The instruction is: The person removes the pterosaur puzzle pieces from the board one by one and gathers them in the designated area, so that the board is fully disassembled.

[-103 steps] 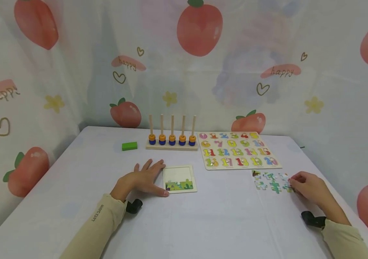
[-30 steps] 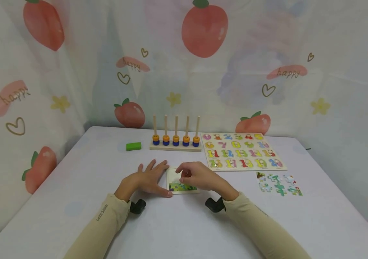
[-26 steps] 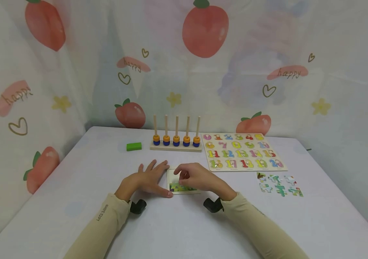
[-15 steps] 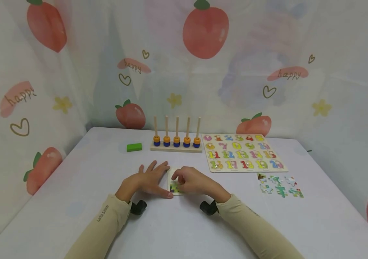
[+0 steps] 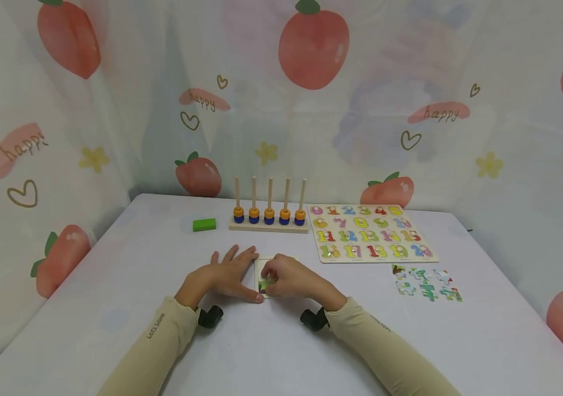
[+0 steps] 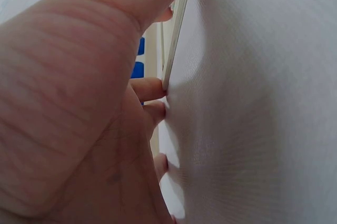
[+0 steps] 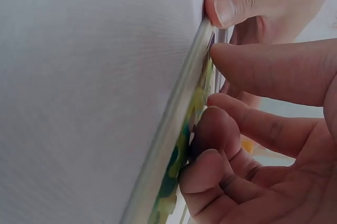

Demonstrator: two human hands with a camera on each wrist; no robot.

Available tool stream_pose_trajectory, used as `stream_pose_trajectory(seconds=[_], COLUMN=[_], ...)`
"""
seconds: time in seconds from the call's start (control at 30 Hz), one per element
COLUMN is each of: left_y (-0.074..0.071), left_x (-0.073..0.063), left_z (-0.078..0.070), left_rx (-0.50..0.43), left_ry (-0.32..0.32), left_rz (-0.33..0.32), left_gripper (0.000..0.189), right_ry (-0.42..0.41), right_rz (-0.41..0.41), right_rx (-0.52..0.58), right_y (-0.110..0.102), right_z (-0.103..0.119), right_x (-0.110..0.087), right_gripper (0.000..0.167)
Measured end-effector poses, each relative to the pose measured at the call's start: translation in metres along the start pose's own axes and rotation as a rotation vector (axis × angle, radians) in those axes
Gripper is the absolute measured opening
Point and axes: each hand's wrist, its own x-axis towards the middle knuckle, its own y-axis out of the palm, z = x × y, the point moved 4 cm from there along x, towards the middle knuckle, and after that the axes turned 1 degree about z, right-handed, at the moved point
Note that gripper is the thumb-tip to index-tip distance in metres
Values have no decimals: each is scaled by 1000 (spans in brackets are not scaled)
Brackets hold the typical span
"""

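A small square puzzle tray [image 5: 260, 268] lies flat on the white table in front of me. My left hand [image 5: 224, 276] is spread flat beside it, its thumb at the near left corner and a fingertip at the far left corner. Over the tray is my right hand [image 5: 293, 278], which covers most of the picture. In the right wrist view, its thumb and index finger pinch a greenish jigsaw piece [image 7: 209, 79] low at the tray's picture, mostly hidden by the fingertips. The other fingers curl close over the green part.
Several loose jigsaw pieces [image 5: 428, 291] lie on the right. Behind them is a number board [image 5: 375, 228]. A wooden peg stand [image 5: 269, 226] with orange and blue beads stands at the back, with a green block [image 5: 204, 224] to its left.
My right hand has come from the loose pieces on the right to the tray, then slid further left over it. My left hand has stayed at the tray's left side.
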Motion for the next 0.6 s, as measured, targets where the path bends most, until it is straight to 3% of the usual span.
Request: stream_pose_trajectory(seconds=[0.3,0.6], left_y=[1,1], left_x=[3,3], left_z=[2,1], left_rx=[-22,-1], left_ry=[7,-13], left_rz=[1,0], left_gripper=[120,115], right_ry=[3,-42], right_rz=[-16,-21], right_rx=[-39,30], right_y=[2,-2], right_z=[1,0], right_x=[-1,-3], right_gripper=[25,21])
